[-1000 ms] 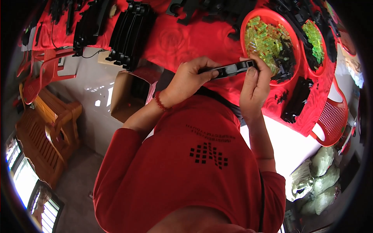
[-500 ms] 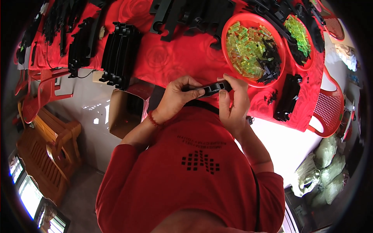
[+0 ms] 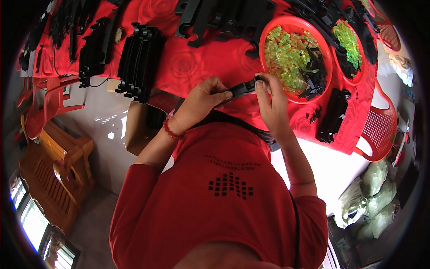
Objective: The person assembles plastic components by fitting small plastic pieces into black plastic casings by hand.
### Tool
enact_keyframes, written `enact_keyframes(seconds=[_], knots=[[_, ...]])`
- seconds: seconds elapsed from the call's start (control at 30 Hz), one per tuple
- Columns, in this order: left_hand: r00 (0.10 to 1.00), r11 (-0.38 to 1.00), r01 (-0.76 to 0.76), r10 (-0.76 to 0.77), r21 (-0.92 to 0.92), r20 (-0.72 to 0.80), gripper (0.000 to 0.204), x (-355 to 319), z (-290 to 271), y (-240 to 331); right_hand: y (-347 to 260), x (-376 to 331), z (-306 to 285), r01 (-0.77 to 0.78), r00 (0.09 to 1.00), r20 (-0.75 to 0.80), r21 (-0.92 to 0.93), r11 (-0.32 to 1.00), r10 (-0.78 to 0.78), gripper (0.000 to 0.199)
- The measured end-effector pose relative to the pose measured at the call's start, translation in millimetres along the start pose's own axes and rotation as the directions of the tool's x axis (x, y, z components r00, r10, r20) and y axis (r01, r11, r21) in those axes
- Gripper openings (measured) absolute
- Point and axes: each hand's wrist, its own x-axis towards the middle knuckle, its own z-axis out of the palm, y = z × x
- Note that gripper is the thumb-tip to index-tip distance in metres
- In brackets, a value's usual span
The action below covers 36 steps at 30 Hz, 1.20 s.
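Between my hands, close above the near edge of the red-covered table, is a narrow black plastic part (image 3: 242,89), tilted so that its right end is higher. My left hand (image 3: 200,101) pinches its left end, thumb along the near side. At the other end, my right hand (image 3: 274,101) closes thumb and fingers round the tip. My fingers cover both ends. Just right of my right hand stands a red round basin (image 3: 328,67) with yellow-green translucent pieces (image 3: 286,54) and small black pieces (image 3: 313,74) in it.
Stacked black plastic strips (image 3: 139,62) lie at the left table edge. More long black parts (image 3: 215,20) spread along the back. A second basin (image 3: 358,76) stands farther right, near a black bundle (image 3: 333,115). Below the table is an open cardboard box (image 3: 136,127); red chairs (image 3: 380,125) flank it.
Both hands have shifted slightly up and away from my body with the black part. My right fingers have changed position on its end, and the part slants more.
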Motion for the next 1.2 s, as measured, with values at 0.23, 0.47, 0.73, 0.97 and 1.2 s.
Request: enact_keyframes(seconds=[0.23, 0.47, 0.73, 0.97, 1.2], knots=[[1.0, 0.999, -0.004, 0.006, 0.053, -0.027, 0.01, 2.7, -3.5, 6.2, 23.1, 73.8, -34.6, 0.093, 0.971, -0.151, -0.472, 0.877, -0.184, 0.02], [0.997, 0.99, -0.061, 0.066, 0.127, -0.036, 0.013, 5.5, -2.8, 3.0, 52.2, 134.6, -39.1, -0.024, 0.942, -0.171, -0.894, 0.448, -0.289, 0.024], [0.999, 0.997, -0.043, 0.043, -0.06, -0.007, 0.027, 7.7, 2.8, 0.3, 8.9, 93.0, -24.7, 0.236, 0.934, -0.11, -0.529, 0.815, -0.341, 0.033], [0.997, 1.0, 0.009, -0.011, 0.025, 0.078, 0.05, 9.9, 12.4, 4.5, -0.5, 47.1, 3.8, 0.045, 0.991, 0.129, -0.086, 0.995, -0.033, 0.032], [0.944, 0.859, 0.28, -0.166, -0.428, 0.285, 0.054, -3.5, 14.9, 5.9, -7.2, 37.6, 5.9, -0.144, 0.988, 0.083, 0.159, 0.977, 0.132, 0.024]])
